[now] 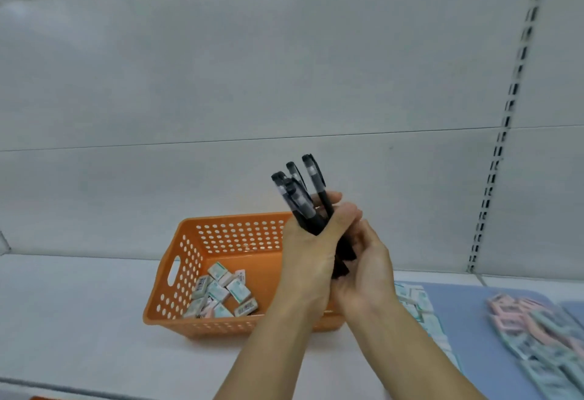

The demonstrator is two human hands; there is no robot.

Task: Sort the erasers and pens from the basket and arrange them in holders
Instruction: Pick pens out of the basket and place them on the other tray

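An orange perforated basket [189, 260] stands on the white shelf, with several small boxed erasers [221, 295] piled on its floor. Above the basket's right end, my left hand [308, 260] grips a bundle of black pens [300, 197], caps pointing up and fanned out. My right hand [366, 270] is cupped round the lower ends of the same pens, just right of the left hand. To the right, a blue tray [467, 330] holds rows of erasers [417, 305] along its left side and a looser heap of pink and green erasers [537, 336] further right.
The white shelf surface [79, 320] stretches left of the basket. A white back panel [284, 68] rises behind, with a slotted upright [502, 134] at the right. The shelf's front edge [63, 388] runs along the bottom left.
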